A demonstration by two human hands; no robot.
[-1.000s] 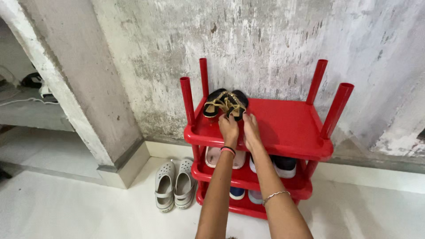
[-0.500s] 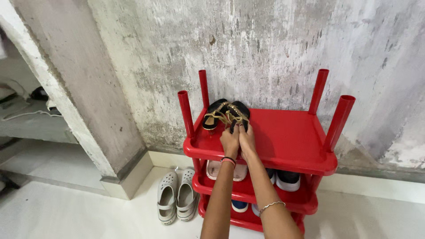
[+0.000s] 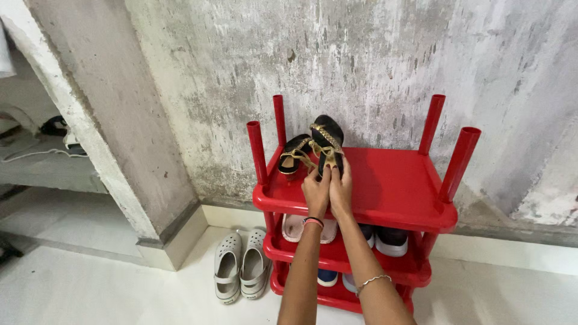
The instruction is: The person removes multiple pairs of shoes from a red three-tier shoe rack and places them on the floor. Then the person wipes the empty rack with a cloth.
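The right black sandal (image 3: 327, 144), flat on the red rack (image 3: 391, 180) top shelf 0.5 s ago, is now tipped upright, toe raised, pinched by left hand (image 3: 315, 192) and right hand (image 3: 341, 191), beside the other sandal (image 3: 295, 153)

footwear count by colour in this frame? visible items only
Black and gold sandals: 2, lifted sandal in both hands, other sandal on the red rack
Grey clogs: 2
Partly hidden shoes on lower shelves: at least 5
Total: at least 9

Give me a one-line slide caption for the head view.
Both hands tilt a black-and-gold sandal up on a red shoe rack.
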